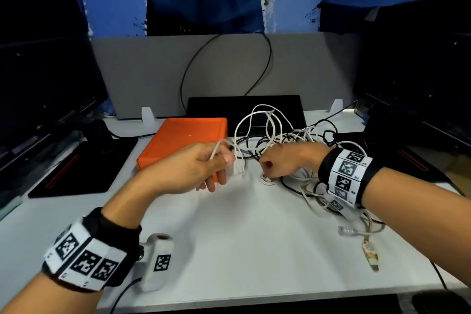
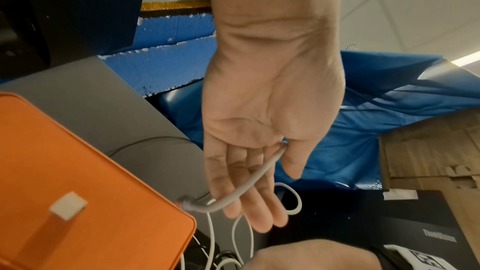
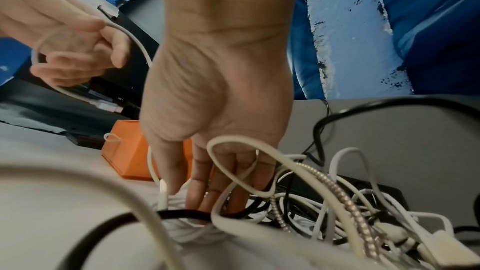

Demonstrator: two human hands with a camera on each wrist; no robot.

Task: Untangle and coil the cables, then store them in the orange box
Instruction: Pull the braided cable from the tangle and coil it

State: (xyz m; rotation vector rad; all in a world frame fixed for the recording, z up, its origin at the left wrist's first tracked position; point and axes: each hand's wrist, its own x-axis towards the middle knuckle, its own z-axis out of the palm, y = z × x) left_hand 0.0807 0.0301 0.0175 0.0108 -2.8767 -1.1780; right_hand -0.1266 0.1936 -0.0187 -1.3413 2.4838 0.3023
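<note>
The closed orange box (image 1: 183, 140) lies at the back left of the white table (image 1: 242, 237); it also shows in the left wrist view (image 2: 78, 171) and behind my right hand (image 3: 122, 151). A tangle of white, black and metal-braided cables (image 1: 288, 135) spreads from the middle to the right. My left hand (image 1: 216, 163) is raised in front of the box and pinches a pale cable (image 2: 248, 187) between thumb and fingers. My right hand (image 1: 275, 163) reaches down into the tangle, its fingertips (image 3: 200, 198) and thumb closing on a small bundle of white cable (image 3: 192, 231).
A black laptop (image 1: 244, 109) sits behind the tangle, against a grey partition (image 1: 153, 71). Dark monitors flank the table on both sides. A network plug (image 1: 346, 231) and a pink USB plug (image 1: 369, 252) trail at the near right. A black mat (image 1: 84, 168) lies left of the box.
</note>
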